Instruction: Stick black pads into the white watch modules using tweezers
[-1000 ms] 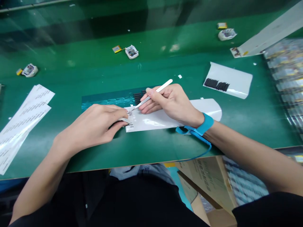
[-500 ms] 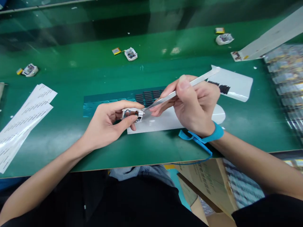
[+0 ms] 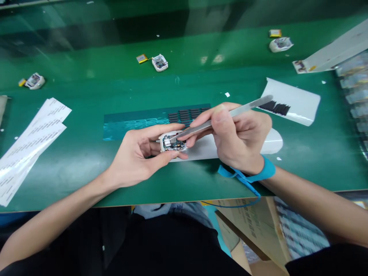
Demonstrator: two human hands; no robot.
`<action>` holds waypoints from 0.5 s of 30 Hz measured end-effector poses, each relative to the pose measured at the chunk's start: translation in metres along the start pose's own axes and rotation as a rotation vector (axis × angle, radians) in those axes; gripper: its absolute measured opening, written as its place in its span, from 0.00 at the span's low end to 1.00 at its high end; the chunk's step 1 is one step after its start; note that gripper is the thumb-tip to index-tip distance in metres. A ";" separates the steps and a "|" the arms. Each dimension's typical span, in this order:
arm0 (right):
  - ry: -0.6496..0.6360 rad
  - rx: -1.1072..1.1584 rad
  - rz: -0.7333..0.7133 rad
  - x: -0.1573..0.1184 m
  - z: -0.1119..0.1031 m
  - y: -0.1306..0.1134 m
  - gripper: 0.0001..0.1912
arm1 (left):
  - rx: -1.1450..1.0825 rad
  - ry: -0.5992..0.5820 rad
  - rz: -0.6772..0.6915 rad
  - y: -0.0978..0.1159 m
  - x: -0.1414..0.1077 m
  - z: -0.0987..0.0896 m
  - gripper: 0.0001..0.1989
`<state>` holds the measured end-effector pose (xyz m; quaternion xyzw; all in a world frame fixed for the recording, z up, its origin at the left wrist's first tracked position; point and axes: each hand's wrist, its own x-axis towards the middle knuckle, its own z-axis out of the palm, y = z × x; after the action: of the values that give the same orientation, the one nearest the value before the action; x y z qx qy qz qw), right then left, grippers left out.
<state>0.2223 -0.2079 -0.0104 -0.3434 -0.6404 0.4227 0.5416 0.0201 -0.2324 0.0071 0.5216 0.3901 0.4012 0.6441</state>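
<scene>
My left hand (image 3: 143,153) is closed round the edges of a small white device housing (image 3: 165,145), whose open face shows a circuit board and small parts. Pinched in my right hand (image 3: 238,134) is a pair of metal tweezers (image 3: 230,115). Their tips reach over the inside of the housing; whether they grip a part there I cannot tell. Beneath my hands lie a white backing sheet (image 3: 201,147) and a teal film strip (image 3: 123,126) with rows of black adhesive pieces (image 3: 184,115). A blue wrist strap (image 3: 263,170) circles my right wrist.
Similar white housings with yellow batteries lie farther back: one at left (image 3: 35,81), one in the middle (image 3: 160,62), one at right (image 3: 281,44). Printed white strips (image 3: 37,134) rest at left. At right are a curled white sheet (image 3: 301,103) and stacked trays (image 3: 355,84).
The housing has shifted right and turned, so its open face shows more. The tweezer tips have gone from its right edge to over its inside. A small white scrap now shows behind my right hand.
</scene>
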 end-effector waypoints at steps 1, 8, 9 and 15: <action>0.016 0.005 0.011 0.000 0.001 0.000 0.19 | -0.003 0.001 0.001 0.000 0.000 0.001 0.19; 0.109 0.042 -0.102 -0.002 0.006 0.004 0.16 | -0.003 0.028 0.003 -0.001 -0.004 0.006 0.19; 0.128 0.034 -0.109 -0.003 0.006 0.004 0.15 | -0.005 0.036 0.004 -0.002 -0.004 0.007 0.19; 0.110 -0.049 -0.124 -0.005 0.005 0.002 0.15 | -0.025 0.049 -0.004 -0.003 -0.006 0.009 0.19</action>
<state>0.2187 -0.2125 -0.0144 -0.3388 -0.6400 0.3532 0.5924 0.0264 -0.2413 0.0063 0.5026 0.4017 0.4174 0.6418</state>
